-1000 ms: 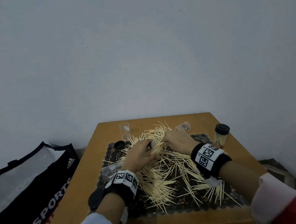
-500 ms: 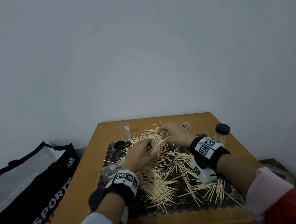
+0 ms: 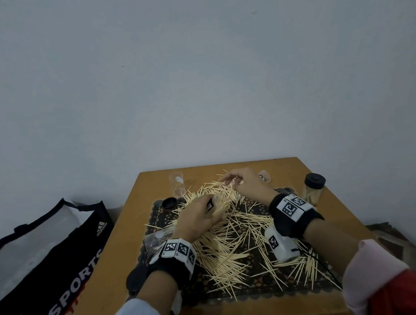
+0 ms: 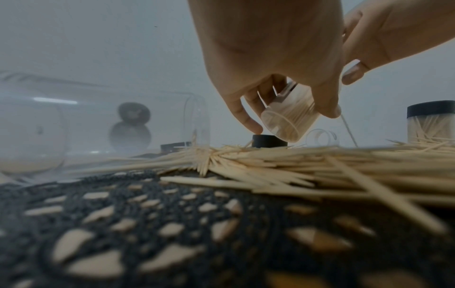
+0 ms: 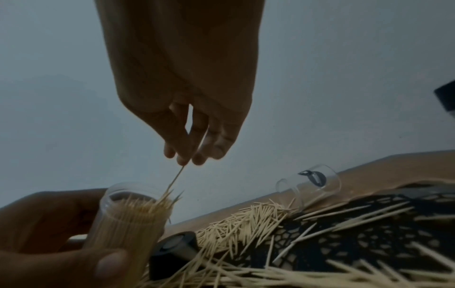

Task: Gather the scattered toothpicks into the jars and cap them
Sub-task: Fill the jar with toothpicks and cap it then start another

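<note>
The left hand [image 3: 200,218] grips an open jar [image 5: 130,216] packed with toothpicks, tilted over the mat [image 3: 247,292]. Just above the jar's mouth the right hand [image 3: 245,183] pinches 1 toothpick [image 5: 176,178] between its fingertips. Loose toothpicks [image 3: 231,247] cover the mat; a capped jar [image 3: 313,189] stands beside it.
</note>
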A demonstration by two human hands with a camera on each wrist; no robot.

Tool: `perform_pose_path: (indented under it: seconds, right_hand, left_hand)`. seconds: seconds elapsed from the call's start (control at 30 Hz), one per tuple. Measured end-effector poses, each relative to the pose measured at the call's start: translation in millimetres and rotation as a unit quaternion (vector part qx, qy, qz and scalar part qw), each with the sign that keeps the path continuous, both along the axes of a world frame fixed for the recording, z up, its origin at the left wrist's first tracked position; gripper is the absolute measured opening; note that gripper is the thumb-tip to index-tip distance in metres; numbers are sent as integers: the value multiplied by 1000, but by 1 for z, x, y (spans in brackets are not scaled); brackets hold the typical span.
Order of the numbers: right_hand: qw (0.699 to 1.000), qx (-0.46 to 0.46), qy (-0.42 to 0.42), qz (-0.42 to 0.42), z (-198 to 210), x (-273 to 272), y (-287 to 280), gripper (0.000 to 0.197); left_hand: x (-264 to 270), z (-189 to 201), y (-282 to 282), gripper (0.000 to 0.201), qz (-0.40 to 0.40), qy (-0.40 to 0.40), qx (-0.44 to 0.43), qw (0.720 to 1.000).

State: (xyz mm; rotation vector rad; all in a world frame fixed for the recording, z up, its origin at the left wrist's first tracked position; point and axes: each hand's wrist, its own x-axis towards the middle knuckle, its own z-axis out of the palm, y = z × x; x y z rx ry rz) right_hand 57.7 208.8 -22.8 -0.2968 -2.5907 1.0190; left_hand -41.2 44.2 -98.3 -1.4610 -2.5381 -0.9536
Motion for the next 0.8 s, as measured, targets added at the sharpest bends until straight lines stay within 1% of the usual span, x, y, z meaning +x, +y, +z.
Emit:
perform_pose_path:
  seconds: [0.03, 0.07, 0.13, 0.17, 0.23, 0.3, 0.37, 0.5, 0.63, 0.7, 0.8]
  right_hand:
    - [1000, -14, -22, 7, 0, 1, 2, 43]
    - [998, -26, -54, 22, -1, 2, 4, 44]
    - [991, -27, -117, 57, -4, 3, 5, 41]
    - [990, -23, -126, 65, -7, 3, 6, 39]
    - [993, -32, -95, 60, -13, 4, 5, 29]
    - [997, -46, -45, 34, -17, 4, 3, 19]
    - [999, -43, -1, 6, -18, 4, 2, 13]
    - [997, -53, 50, -10, -18, 3, -5, 11]
    - [992, -66, 100, -30, -19, 4, -10, 21]
    - [990, -79, 110, -36, -20, 2, -11, 23]
    - [995, -48, 86, -15, -25, -1, -10, 10]
  left_hand:
    - [0, 0, 0, 52, 3, 1, 0, 1000]
    - [0, 0, 0, 52, 6, 2, 0, 1000]
    - [0, 1, 0, 51, 11, 5, -1, 1000]
    - [0, 1, 0, 50, 11, 5, -2, 1000]
    - [0, 1, 0, 50, 9, 4, -4, 1000]
    - [1, 1, -1, 52, 9, 7, -9, 1000]
    - [1, 2, -1, 52, 10, 8, -9, 1000]
    - [1, 2, -1, 50, 10, 10, -8, 1000]
    - [1, 2, 0, 50, 2, 10, -10, 1000]
    - [1, 3, 0, 51, 0, 10, -10, 1000]
    - [0, 1, 0, 51, -5, 5, -6, 1000]
